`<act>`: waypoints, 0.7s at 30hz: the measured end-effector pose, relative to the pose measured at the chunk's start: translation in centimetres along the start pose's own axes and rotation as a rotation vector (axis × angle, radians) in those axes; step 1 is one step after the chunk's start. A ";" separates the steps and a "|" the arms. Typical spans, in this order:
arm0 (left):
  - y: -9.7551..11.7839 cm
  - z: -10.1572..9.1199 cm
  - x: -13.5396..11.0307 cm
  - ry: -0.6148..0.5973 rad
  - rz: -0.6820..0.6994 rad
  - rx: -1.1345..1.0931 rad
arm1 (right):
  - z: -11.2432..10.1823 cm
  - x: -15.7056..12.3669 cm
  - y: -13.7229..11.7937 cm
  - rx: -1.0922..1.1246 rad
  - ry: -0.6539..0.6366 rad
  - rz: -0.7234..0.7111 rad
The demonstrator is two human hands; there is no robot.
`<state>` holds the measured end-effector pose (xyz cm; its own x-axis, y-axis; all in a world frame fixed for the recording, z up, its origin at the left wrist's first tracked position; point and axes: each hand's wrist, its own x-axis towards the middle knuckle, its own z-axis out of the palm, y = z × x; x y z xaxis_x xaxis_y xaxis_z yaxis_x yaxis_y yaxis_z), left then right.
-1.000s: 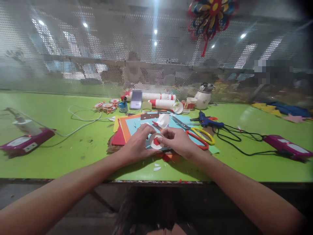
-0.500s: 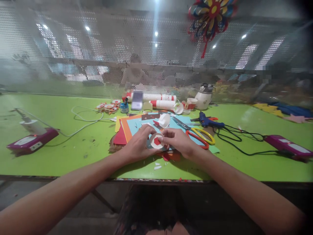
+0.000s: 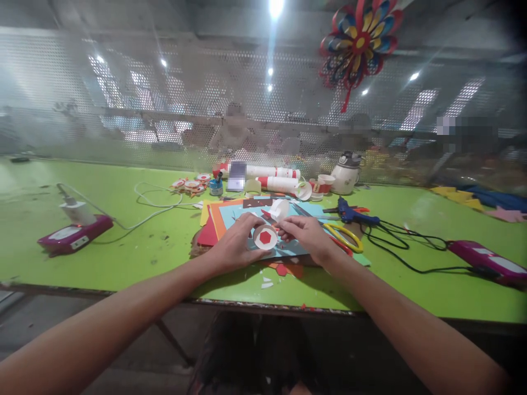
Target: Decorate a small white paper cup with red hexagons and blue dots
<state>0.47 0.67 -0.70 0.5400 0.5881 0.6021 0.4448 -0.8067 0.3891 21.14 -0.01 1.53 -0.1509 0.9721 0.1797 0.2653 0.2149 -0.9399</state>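
Observation:
My left hand [image 3: 235,246] is closed round the side of a small white paper cup [image 3: 257,244], its round end facing me. A red paper hexagon [image 3: 265,237] lies in the middle of that end. Just right of the cup, my right hand [image 3: 308,237] has its thumb and fingers drawn together; I cannot make out anything between them. Another white cup piece [image 3: 280,210] sits beyond the hands on the blue paper sheet [image 3: 230,214]. Scissors with yellow and red handles [image 3: 349,238] lie beside my right hand, partly hidden by it.
A blue glue gun [image 3: 354,213] rests at right, its black cable running to a purple power strip [image 3: 488,260]. Another purple strip [image 3: 74,236] with a white charger is at left. Behind are a white jug [image 3: 344,174], paper-cup tubes [image 3: 272,171] and a blue bottle [image 3: 216,185].
My right hand has drawn back from the face of the cup to the right, so the red hexagon shows whole. The left hand keeps its hold. The view has tilted slightly upward.

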 end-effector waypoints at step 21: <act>0.3 0.5 -0.1 -0.012 0.022 0.035 | 1.4 -0.5 0.6 -0.192 -0.089 -0.082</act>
<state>0.91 0.43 -0.99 0.5588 0.5708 0.6017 0.4569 -0.8173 0.3511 20.04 -0.48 0.42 -0.2607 0.9402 0.2191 0.4233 0.3153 -0.8494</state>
